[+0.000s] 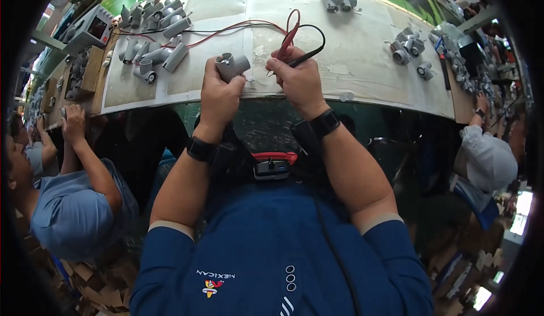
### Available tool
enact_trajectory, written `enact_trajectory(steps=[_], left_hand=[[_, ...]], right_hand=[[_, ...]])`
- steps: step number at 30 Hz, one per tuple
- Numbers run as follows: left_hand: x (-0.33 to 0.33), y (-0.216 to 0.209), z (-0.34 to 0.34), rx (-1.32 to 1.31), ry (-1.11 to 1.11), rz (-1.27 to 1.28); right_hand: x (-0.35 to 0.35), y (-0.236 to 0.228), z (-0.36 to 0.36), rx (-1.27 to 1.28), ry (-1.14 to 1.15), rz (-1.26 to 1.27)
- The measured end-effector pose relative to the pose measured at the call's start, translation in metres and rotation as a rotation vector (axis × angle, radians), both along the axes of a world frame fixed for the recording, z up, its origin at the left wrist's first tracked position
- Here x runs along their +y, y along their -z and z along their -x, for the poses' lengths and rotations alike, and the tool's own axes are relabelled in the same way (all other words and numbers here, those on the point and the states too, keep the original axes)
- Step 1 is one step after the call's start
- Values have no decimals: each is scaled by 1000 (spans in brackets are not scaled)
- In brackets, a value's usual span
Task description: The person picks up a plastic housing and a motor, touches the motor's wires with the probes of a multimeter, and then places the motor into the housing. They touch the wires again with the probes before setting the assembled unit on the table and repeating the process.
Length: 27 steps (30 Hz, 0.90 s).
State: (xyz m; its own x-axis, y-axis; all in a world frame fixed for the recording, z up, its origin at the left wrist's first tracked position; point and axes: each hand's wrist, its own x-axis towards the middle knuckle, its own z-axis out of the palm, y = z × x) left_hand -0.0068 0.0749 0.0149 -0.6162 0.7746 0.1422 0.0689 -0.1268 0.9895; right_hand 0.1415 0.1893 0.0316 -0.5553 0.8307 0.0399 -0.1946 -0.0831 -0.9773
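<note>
Head view: lettered shirt (249, 236), grey fitting (231, 68) held.

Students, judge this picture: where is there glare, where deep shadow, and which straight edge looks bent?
Head view: glare whitens the far middle of the table; head view: shadow darkens the space beneath it; head view: the table's near edge bows; head view: the held grey fitting looks fairly clear.
</note>
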Motion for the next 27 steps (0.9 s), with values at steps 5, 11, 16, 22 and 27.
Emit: enact_trajectory(steps=[5, 11, 16, 22, 27], left_hand=[[-5, 4, -5, 61, -23, -31], [-8, 1, -12, 109, -63, -43], [-8, 1, -10, 115, -60, -18], [-7, 1, -11, 149, -60, -35], [-9, 3, -10, 157, -66, -42]], right_hand=[[-11, -1, 7, -64, 20, -61], [-21, 2, 21, -128, 58, -135], [-20, 5, 27, -215, 85, -250], [-20, 7, 30, -321, 135, -376], [-20, 9, 31, -337, 145, -395]])
